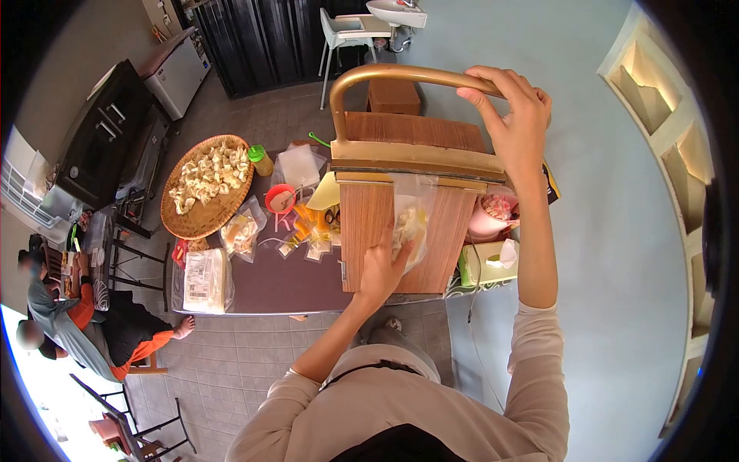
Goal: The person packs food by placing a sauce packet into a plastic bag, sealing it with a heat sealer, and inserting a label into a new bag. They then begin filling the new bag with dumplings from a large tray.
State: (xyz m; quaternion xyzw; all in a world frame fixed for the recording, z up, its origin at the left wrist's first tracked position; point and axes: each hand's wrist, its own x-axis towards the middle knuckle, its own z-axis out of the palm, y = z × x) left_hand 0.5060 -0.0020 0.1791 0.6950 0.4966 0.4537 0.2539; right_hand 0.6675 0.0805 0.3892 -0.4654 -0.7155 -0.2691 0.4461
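A wood-panelled bag sealer [358,231] with a bronze-coloured bar and a curved handle [400,71] stands on the table. My right hand [517,112] is closed over the right end of that handle, thumb below and fingers on top. On the sealer's front board lies a clear plastic bag [412,223] with pale food pieces in it. Its top edge reaches the sealing bar. My left hand [379,269] holds the bag's lower left side, index finger stretched up along it and thumb at the bottom.
Left on the table [262,285] are a woven tray [204,223] of pale folded pieces, packed wrappers [206,281], filled bags [242,232] and a red bowl [281,199]. A pink tub [486,223] and tissue box [493,266] stand right. Two people sit far left.
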